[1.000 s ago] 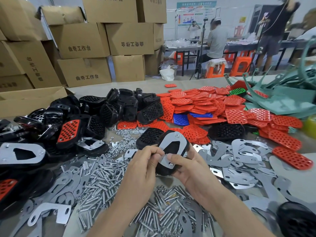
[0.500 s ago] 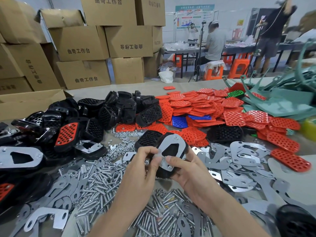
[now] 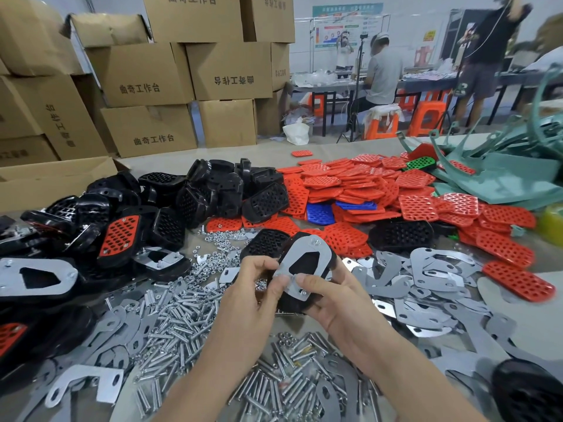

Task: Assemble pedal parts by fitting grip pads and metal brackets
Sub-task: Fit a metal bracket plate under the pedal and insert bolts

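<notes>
I hold a black pedal body (image 3: pixel 330 263) above the table with a grey metal bracket (image 3: pixel 320 249) lying on its upturned underside. My right hand (image 3: pixel 338 306) grips the pedal from below and its thumb presses the bracket's near end. My left hand (image 3: pixel 256 287) pinches the bracket's near left edge with fingertips and thumb. Piles of red grip pads (image 3: pixel 350 190), black pedal bodies (image 3: pixel 219 190) and loose metal brackets (image 3: pixel 426 278) lie around.
Bolts (image 3: pixel 176 318) and nuts (image 3: pixel 219 242) cover the table near my arms. Finished pedals (image 3: pixel 118 236) are stacked at left. Cardboard boxes (image 3: pixel 146 74) stand behind, green parts (image 3: pixel 502 178) at far right. People work at tables in the back.
Both hands with the pedal have stayed in nearly the same place; the fingers shifted slightly on the bracket's near end.
</notes>
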A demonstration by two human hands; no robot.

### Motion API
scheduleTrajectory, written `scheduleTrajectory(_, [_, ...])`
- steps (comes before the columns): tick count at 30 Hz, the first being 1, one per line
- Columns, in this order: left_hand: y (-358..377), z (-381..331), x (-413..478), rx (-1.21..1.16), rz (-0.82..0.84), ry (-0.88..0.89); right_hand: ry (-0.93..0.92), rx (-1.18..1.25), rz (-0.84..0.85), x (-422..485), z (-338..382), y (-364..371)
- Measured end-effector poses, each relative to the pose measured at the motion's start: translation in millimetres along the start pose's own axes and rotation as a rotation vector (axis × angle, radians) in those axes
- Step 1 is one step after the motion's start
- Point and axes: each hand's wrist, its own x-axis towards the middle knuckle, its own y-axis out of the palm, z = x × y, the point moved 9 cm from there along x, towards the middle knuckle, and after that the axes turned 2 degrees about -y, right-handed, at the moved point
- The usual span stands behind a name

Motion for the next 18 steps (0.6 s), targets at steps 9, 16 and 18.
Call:
scheduleTrajectory(9, [-10.6, -12.7, -1.1, 0.303, -0.145, 0.081, -0.254, -0.348, -0.101, -7.7, 21.1, 4.8])
scheduleTrajectory(16, [-2.8, -34.9, -7.2, 0.519, -0.171, 0.350, -0.284, -0.379, -0.118, -6.4, 22.1, 3.2])
scheduleTrajectory(18, [-2.4, -33.7, -6.3, 0.472, -0.135, 0.320, -0.287, -0.370, -0.144, -5.3, 23.7, 0.1])
